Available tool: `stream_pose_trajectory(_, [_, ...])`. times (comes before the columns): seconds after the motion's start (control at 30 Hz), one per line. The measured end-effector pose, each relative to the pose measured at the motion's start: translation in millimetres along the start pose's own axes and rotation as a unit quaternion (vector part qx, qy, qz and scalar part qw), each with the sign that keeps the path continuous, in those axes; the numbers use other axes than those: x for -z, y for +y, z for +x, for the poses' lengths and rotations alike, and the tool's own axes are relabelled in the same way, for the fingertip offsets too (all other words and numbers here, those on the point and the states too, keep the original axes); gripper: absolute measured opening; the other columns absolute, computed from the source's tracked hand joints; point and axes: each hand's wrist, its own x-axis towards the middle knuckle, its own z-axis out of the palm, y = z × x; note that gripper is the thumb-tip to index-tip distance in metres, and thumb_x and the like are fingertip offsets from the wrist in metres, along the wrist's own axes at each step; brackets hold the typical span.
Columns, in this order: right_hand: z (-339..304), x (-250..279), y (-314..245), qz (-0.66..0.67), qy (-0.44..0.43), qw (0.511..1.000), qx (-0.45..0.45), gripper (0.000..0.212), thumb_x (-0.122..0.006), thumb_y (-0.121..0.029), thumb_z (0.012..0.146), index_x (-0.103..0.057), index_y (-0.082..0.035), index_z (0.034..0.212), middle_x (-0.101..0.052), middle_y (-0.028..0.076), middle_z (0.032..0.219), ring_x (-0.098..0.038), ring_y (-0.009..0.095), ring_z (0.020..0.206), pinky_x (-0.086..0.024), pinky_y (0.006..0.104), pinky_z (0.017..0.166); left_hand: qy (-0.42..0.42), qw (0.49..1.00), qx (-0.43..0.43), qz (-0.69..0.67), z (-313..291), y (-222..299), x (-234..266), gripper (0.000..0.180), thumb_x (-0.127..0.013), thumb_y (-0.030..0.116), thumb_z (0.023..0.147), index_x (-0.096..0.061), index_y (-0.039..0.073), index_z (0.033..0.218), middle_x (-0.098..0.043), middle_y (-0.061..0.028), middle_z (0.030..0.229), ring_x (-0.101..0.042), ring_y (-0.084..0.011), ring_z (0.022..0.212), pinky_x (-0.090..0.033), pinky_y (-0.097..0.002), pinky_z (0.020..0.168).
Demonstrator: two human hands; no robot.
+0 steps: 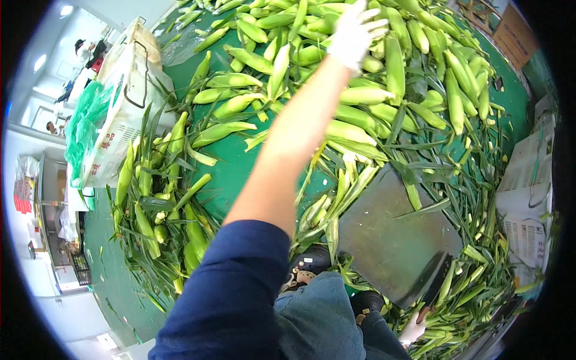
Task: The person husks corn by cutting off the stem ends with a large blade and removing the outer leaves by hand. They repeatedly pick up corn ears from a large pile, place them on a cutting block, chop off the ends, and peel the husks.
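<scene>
My left hand (pixel 359 33), in a white glove, reaches far out over a big heap of green-husked corn cobs (pixel 360 96). Its fingers are spread and I see nothing held in them. Low on the right, my right hand (pixel 414 327), gloved as well, closes around the brown handle of a knife (pixel 433 279). The knife's broad dark blade lies over the near right corner of a dark square board (pixel 396 231). A loose strip of leaf crosses the board's far right part.
Cut husks and leaves (pixel 474 294) pile up around the board. At left, more corn (pixel 159 198) lies beside a white crate (pixel 129 102) with green netting (pixel 87 126). White crates (pixel 528 186) and a cardboard box (pixel 515 36) stand at right. My shoes (pixel 312 261) are close to the board.
</scene>
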Motion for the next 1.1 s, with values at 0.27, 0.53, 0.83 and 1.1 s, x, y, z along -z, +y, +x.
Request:
stream_pose_trajectory(0.27, [-5, -1, 4, 0.032, -0.071, 0.997, -0.030, 0.032, -0.064, -0.021, 0.084, -0.063, 0.008, 0.094, -0.057, 0.003, 0.068, -0.045, 0.011, 0.060, -0.041, 0.0271, 0.057, 0.229, 0.423, 0.164, 0.861, -276, 197, 216, 0.034, -0.058, 0.015, 0.076, -0.056, 0.004, 0.108, -0.062, -0.0194, 0.105, -0.058, -0.0369, 0.100, -0.046, -0.0461, 0.085])
stream_pose_trajectory(0.53, [2, 41, -71, -0.094, -0.069, 0.993, 0.029, 0.028, -0.068, -0.022, 0.077, -0.061, 0.005, 0.072, -0.051, 0.014, 0.052, -0.046, 0.016, 0.049, -0.043, 0.0344, 0.052, -0.015, 0.223, 0.313, 0.923, -306, 214, 230, 0.030, -0.061, 0.010, 0.074, -0.063, 0.014, 0.104, -0.055, -0.0129, 0.104, -0.051, -0.0316, 0.101, -0.040, -0.0423, 0.087])
stream_pose_trajectory(0.83, [-43, 26, -119, -0.028, -0.125, 0.991, -0.031, 0.032, -0.065, -0.026, 0.078, -0.060, 0.005, 0.074, -0.055, 0.014, 0.055, -0.052, 0.020, 0.052, -0.043, 0.0381, 0.055, -0.069, 0.670, 0.169, 0.720, -338, 232, 86, 0.057, -0.080, 0.009, 0.055, -0.061, 0.009, 0.108, -0.060, -0.0135, 0.103, -0.058, -0.0315, 0.097, -0.049, -0.0404, 0.086])
stream_pose_trajectory(1.1, [-40, 20, -154, 0.127, -0.195, 0.964, -0.131, 0.036, -0.067, -0.036, 0.083, -0.060, -0.002, 0.073, -0.052, 0.001, 0.057, -0.043, 0.010, 0.051, -0.035, 0.0291, 0.047, -0.465, 0.695, 0.243, 0.491, -286, -14, -159, 0.058, -0.069, 0.031, 0.064, -0.055, 0.005, 0.113, -0.057, -0.0173, 0.111, -0.053, -0.0346, 0.105, -0.044, -0.0419, 0.092])
